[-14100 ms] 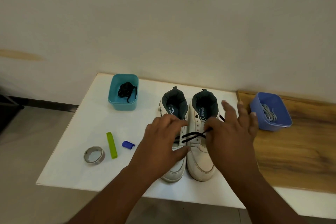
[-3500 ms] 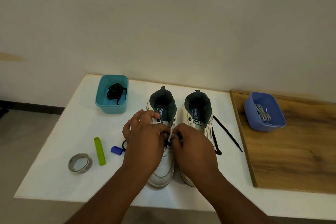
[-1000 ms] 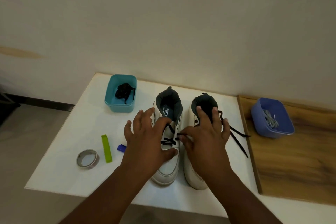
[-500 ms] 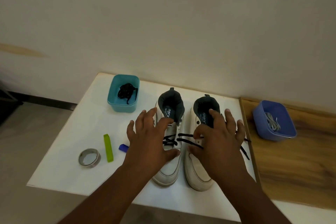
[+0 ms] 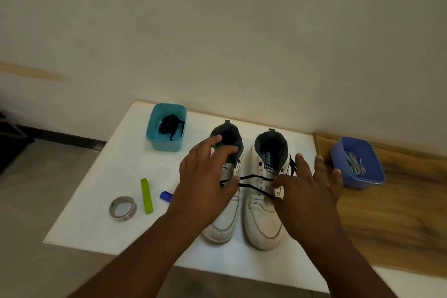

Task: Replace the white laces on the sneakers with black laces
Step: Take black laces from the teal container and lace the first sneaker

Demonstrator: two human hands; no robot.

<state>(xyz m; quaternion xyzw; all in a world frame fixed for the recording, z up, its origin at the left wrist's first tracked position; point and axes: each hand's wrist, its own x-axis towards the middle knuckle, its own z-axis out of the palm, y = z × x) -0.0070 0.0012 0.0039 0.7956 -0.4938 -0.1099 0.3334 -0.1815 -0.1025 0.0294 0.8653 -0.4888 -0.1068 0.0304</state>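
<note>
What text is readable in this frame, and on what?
"sparx": inside the collar lining of the right sneaker.
"sparx": on the tongue of the right sneaker, small, only just legible.
Left sneaker: tongue print mostly hidden by the left hand, unreadable.
Nothing else carries text.

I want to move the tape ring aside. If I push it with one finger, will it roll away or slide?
The tape ring lies flat on the white table, hole up, so it would probably slide, not roll. It looks thin and mostly hollow, so likely light and easy to nudge. If tipped onto its edge, its round shape could let it roll toward the table edge.
</note>
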